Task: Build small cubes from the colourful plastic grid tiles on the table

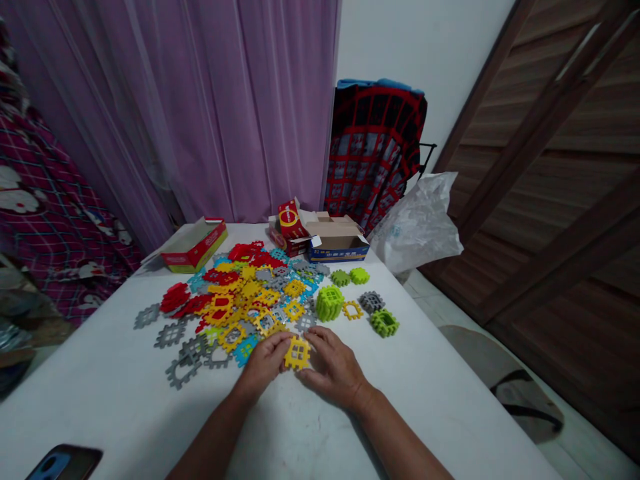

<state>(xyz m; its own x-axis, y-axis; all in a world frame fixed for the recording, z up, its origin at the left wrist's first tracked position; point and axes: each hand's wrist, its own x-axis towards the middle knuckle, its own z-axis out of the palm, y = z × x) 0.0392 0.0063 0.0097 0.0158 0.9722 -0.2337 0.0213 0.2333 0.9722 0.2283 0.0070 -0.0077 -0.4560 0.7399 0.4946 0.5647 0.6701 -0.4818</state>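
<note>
Low over the near middle of the white table, a yellow toothed building tile with a window grid [298, 354] is between my hands. My left hand [265, 363] pinches its left edge. Curved round its right side is my right hand [337, 370], fingertips at the upper corner and thumb at the lower one. Just beyond lies a loose pile of yellow tiles [250, 289], mixed with red tiles [175, 297], grey tiles [170, 335] and blue ones. Right of the pile stands a stack of lime-green tiles [330, 303], beside a single yellow frame tile [353, 310].
Smaller green stacks [385, 323] and a dark grey stack [372, 302] sit on the right. Open boxes stand at the back: a red-yellow box [195, 247] and a blue box [339, 250]. A phone [65, 462] lies near left; a plastic bag [417, 223] hangs at the right edge.
</note>
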